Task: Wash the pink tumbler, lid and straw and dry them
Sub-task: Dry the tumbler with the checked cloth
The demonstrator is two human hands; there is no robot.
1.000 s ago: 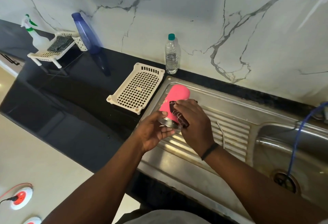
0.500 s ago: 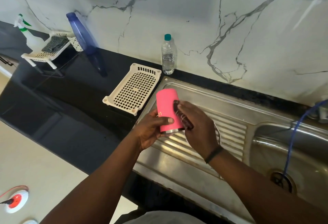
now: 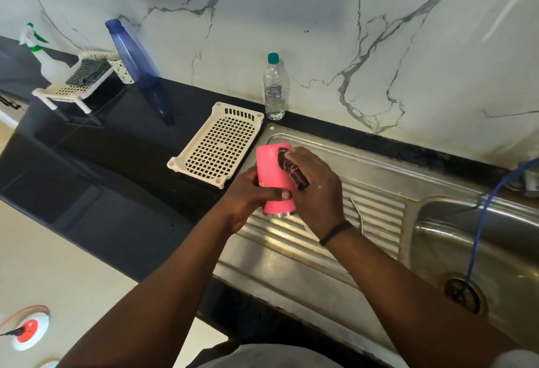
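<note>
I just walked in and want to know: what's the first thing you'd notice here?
The bright pink tumbler, held upside down over the steel draining board. The left hand grips it while the right hand presses a dark cloth against its side. Next you'd spot the tall blue bottle leaning on the marble wall, back left.

Left hand (image 3: 251, 194) grips the pink tumbler (image 3: 275, 181) upside down over the ribbed draining board (image 3: 376, 207), steel rim at the bottom, thumb across the front. Right hand (image 3: 316, 189) presses a dark cloth (image 3: 291, 169) against the tumbler's right side. Metal straw (image 3: 358, 212) lies on the draining board just right of the right hand; white perforated tray (image 3: 219, 145) sits just left of the draining board, clear water bottle (image 3: 274, 88) behind its left corner.
</note>
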